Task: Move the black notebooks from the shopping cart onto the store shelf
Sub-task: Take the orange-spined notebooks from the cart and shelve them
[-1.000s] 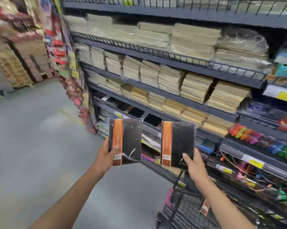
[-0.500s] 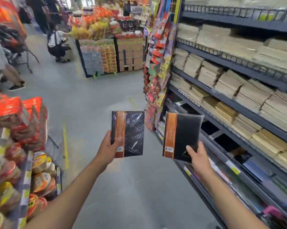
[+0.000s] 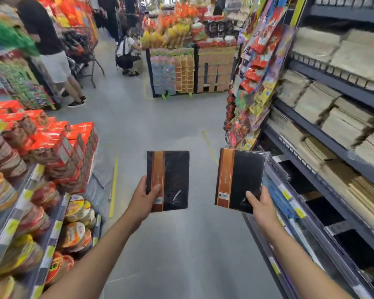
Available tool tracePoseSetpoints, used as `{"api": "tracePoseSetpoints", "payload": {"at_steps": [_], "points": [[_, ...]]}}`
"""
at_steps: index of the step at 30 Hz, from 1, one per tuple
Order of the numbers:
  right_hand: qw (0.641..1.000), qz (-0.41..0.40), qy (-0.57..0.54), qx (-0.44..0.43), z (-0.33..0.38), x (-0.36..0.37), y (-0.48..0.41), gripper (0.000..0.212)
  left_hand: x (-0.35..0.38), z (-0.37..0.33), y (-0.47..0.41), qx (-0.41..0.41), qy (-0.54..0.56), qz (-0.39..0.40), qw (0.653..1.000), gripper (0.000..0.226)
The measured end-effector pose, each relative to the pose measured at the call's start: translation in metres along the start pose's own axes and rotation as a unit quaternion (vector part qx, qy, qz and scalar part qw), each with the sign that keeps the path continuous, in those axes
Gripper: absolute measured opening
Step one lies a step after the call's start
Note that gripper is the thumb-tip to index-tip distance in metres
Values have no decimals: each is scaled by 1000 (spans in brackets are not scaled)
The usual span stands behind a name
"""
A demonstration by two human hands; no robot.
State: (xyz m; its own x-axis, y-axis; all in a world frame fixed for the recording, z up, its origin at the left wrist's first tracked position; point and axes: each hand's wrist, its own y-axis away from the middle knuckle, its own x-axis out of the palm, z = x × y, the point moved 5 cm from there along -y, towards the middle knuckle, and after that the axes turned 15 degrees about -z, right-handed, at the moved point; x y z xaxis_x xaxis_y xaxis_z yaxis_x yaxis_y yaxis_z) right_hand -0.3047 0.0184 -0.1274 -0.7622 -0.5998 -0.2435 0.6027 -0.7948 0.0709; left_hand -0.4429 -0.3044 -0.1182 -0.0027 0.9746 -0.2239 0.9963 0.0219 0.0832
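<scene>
Two black notebooks, one per hand, both upright in the air above the aisle floor (image 3: 171,126), covers facing the camera. Left hand (image 3: 144,201) grips the left notebook (image 3: 173,180) at its lower left corner, thumb flat on the orange spine band, other fingers hidden behind. Right hand (image 3: 262,209) grips the right notebook (image 3: 244,178) at its lower right corner, thumb on the black cover, fingers behind. Each book stands above its grip, with most of its length free over the hand.

Right notebook sits just beside the front edge of the store shelf (image 3: 332,145); whether it touches can't be told. Left notebook is well apart from that edge, over mid aisle. Shopping cart not in view.

Handling, judged:
- **Build:** they look stiff, flat and hard-covered, and light enough for a one-hand corner pinch.
- **Wrap:** clear film with glare and wrinkles is likely slick, so a book could slide under the thumb.
- **Grip:** a corner hold leaves a long lever, so a book may tip. A hold midway along a long edge would steer better into a slot.
- **Damage:** not fragile, though the film could snag.

Dark slots (image 3: 324,210) low on the shelf, under the brown paper stacks (image 3: 311,100), look like the target. Their contents are unclear.
</scene>
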Motion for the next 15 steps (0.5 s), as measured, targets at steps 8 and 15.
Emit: {"api": "tracePoseSetpoints", "payload": {"at_steps": [8,15], "points": [[999,-7,-25,20,6,-2,-88,29,72,-24,-48,5,-1,23,1000,19],[999,-39,-14,29,1,-11,-144,30,141,-37,-101,3,4,81,997,21]]}}
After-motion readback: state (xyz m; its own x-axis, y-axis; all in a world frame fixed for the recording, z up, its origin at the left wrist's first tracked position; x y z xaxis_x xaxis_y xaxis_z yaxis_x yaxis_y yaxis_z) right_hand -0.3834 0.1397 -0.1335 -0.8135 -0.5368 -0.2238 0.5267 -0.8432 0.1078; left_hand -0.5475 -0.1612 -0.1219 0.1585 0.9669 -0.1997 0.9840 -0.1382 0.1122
